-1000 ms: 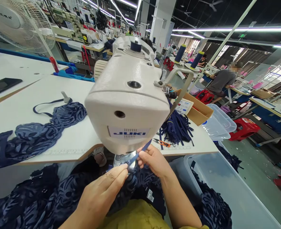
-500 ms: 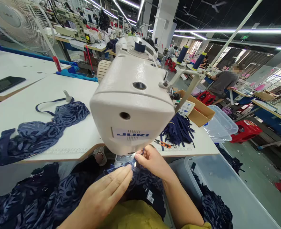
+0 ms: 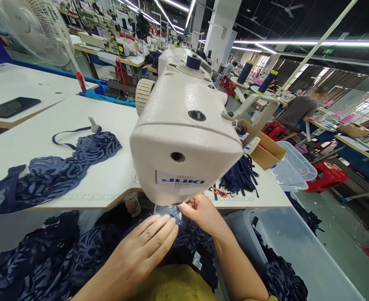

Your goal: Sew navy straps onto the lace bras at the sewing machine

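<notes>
The white JUKI sewing machine (image 3: 184,142) stands in front of me, its head covering the needle area. A navy patterned bra (image 3: 192,236) lies under it and hangs toward my lap. My left hand (image 3: 147,240) rests on the bra's edge, fingers stretched out and nearly flat, thumb hidden. My right hand (image 3: 200,213) is closed, thumb and forefinger pinching the bra's edge close to the machine's foot. The fingertips are partly behind the machine head. A white label (image 3: 197,260) shows on dark cloth below the hands.
Another navy bra (image 3: 59,175) lies on the tabletop (image 3: 115,113) at left. Navy straps (image 3: 239,175), an orange-handled cutter (image 3: 219,192) and a cardboard box (image 3: 270,152) are at right. Navy garments (image 3: 40,255) pile below left; a clear bin (image 3: 300,246) stands below right. A co-worker (image 3: 300,108) sits beyond.
My view has shifted slightly, so the machine appears farther right. My left fingers are a little more bent and spread. My right hand's fingertips have moved slightly farther behind the machine head.
</notes>
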{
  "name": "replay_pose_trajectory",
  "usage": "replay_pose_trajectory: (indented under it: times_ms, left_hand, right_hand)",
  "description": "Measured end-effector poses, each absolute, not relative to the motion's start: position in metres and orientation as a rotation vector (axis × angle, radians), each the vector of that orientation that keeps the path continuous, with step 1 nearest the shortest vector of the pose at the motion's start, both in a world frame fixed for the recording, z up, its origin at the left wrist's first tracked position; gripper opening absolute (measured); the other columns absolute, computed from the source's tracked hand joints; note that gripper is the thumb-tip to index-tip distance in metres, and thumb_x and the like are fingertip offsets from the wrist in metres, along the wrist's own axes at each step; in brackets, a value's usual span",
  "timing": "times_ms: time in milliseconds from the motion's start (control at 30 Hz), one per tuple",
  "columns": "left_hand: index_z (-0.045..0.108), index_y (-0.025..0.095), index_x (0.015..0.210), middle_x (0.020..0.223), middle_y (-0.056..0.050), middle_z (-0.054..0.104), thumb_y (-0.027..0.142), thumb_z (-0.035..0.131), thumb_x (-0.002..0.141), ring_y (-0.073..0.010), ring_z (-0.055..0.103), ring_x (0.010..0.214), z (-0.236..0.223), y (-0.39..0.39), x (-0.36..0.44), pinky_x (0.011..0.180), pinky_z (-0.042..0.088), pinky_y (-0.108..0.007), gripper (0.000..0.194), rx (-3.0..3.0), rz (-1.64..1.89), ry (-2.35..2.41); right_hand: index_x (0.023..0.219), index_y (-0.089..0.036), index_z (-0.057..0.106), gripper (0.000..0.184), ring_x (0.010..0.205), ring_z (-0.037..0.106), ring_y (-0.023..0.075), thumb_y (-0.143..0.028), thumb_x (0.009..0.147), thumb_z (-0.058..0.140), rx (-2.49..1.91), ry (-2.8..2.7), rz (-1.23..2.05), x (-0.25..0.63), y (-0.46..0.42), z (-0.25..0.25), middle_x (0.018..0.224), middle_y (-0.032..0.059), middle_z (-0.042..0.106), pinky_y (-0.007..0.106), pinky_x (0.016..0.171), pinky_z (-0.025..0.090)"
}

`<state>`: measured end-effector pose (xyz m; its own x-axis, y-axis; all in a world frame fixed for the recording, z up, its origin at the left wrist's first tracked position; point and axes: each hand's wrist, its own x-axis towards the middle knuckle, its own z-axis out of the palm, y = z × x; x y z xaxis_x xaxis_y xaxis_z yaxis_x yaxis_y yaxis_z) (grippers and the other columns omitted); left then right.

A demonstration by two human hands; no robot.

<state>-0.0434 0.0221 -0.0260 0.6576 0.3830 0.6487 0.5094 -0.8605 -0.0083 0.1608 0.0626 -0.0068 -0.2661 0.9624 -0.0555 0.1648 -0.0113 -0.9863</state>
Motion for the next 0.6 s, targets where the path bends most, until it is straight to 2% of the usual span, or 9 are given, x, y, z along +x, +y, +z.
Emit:
replay_pose_trajectory:
  times_ms: [233,367,500,600]
  left_hand:
    - [0.06,0.014,0.121,0.126,-0.006,0.062,0.007,0.033,0.096,-0.0197,0.049,0.125,-0.03,0.02,-0.041,0.114,0.029,-0.038,0.038,-2.666,-0.99,-0.782]
    - [0.062,0.014,0.118,0.121,-0.004,0.065,0.007,0.032,0.097,-0.0168,0.051,0.121,-0.026,0.02,-0.036,0.114,0.028,-0.035,0.038,-2.649,-1.026,-0.819]
    - [0.064,0.015,0.111,0.115,-0.003,0.068,0.01,0.03,0.098,-0.0138,0.054,0.113,-0.017,0.019,-0.03,0.111,0.03,-0.03,0.037,-2.632,-1.022,-0.894]
    - [0.064,0.016,0.112,0.114,-0.003,0.067,0.012,0.032,0.098,-0.0153,0.055,0.111,-0.015,0.015,-0.026,0.106,0.035,-0.031,0.036,-2.596,-0.968,-0.975]
  right_hand:
    - [0.08,-0.02,0.054,0.008,0.056,0.042,0.0089,-0.026,0.084,0.059,-1.224,-1.544,1.361,0.162,0.064,-0.001,0.065,-0.0072,0.05,0.024,0.067,0.043]
    - [0.081,-0.02,0.054,0.009,0.059,0.045,0.0098,-0.026,0.085,0.059,-1.226,-1.527,1.372,0.161,0.063,-0.003,0.068,-0.0062,0.051,0.023,0.065,0.042]
    - [0.092,-0.022,0.052,0.006,0.064,0.048,0.0114,-0.027,0.089,0.053,-1.215,-1.43,1.282,0.154,0.053,-0.008,0.071,-0.006,0.049,0.023,0.068,0.043]
    - [0.095,-0.022,0.05,0.008,0.07,0.051,0.0126,-0.028,0.092,0.045,-1.263,-1.38,1.15,0.147,0.046,-0.012,0.076,-0.004,0.052,0.023,0.069,0.044]
